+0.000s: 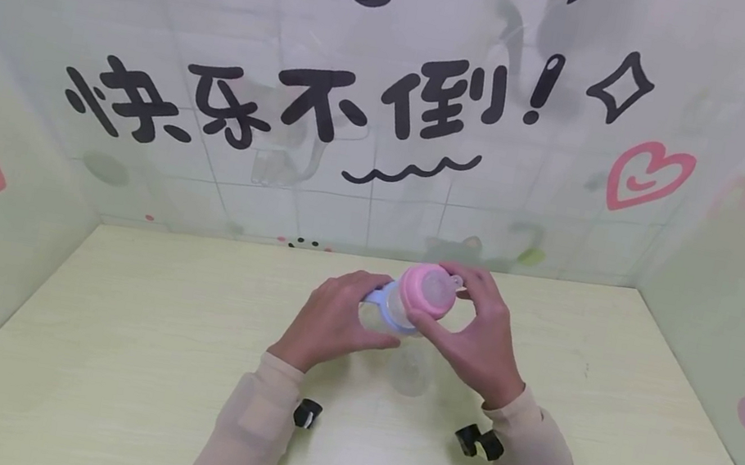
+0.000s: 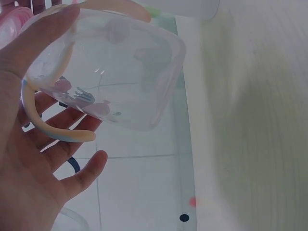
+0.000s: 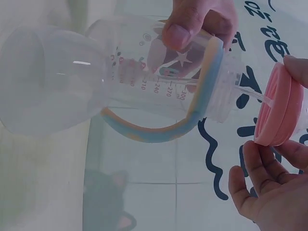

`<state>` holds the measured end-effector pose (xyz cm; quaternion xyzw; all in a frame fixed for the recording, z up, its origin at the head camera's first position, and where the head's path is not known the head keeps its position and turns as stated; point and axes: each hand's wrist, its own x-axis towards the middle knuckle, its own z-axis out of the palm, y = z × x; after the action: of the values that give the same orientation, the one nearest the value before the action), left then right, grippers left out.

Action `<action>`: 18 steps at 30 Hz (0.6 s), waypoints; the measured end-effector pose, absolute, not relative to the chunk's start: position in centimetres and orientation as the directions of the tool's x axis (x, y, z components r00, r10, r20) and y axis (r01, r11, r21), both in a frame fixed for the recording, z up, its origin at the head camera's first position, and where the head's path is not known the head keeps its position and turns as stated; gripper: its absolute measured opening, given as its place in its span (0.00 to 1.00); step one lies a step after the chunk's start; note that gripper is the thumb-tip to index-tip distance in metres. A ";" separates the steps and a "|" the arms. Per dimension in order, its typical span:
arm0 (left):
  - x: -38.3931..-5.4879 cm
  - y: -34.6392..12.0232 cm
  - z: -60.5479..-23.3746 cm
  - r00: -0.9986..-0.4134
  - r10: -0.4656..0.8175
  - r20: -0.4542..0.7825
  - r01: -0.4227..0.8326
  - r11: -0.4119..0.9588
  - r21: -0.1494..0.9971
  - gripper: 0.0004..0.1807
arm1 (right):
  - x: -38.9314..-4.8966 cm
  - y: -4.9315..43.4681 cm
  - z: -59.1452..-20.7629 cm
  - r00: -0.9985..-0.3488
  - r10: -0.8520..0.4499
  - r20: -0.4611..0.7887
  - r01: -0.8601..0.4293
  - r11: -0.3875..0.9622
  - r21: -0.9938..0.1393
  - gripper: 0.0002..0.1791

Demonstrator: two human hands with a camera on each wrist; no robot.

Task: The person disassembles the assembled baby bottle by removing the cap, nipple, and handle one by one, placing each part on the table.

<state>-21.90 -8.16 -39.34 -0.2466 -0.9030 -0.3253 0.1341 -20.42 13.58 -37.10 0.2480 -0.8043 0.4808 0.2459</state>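
Observation:
A clear baby bottle (image 3: 149,77) with printed measuring marks is gripped by my left hand (image 1: 331,317), thumb on one side and fingers on the other. A blue-and-peach handle ring (image 3: 204,79) surrounds its neck; one curved handle (image 2: 62,134) shows in the left wrist view. The bottle tilts above the table. My right hand (image 1: 483,348) pinches a pink screw cap (image 3: 274,106) by its rim. The cap stands apart from the bottle's mouth, and a thin clear straw (image 3: 252,94) runs from it toward the neck.
Below the hands, a translucent dome cover (image 1: 409,372) stands on the pale wooden table (image 1: 116,370). Clear panels with printed writing and hearts (image 1: 650,177) rise behind and at both sides. Small black devices (image 1: 307,414) sit by the wrists.

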 end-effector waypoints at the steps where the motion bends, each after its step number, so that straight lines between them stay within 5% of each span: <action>1: -21.9 -8.2 -39.4 -0.844 0.357 0.399 0.530 0.667 0.524 0.39 | -20.4 13.6 -37.0 -0.753 -0.159 0.639 -0.639 0.413 -0.649 0.32; 18: -22.0 -8.2 -39.5 -0.846 0.347 0.404 0.524 0.682 0.511 0.41 | -19.9 14.3 -35.8 -0.684 -0.096 0.723 -0.694 0.392 -0.604 0.34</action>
<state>-21.98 -8.20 -39.54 -0.2401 -0.9065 -0.3184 0.1387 -19.91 14.29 -35.76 0.2543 -0.7764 0.4890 0.3055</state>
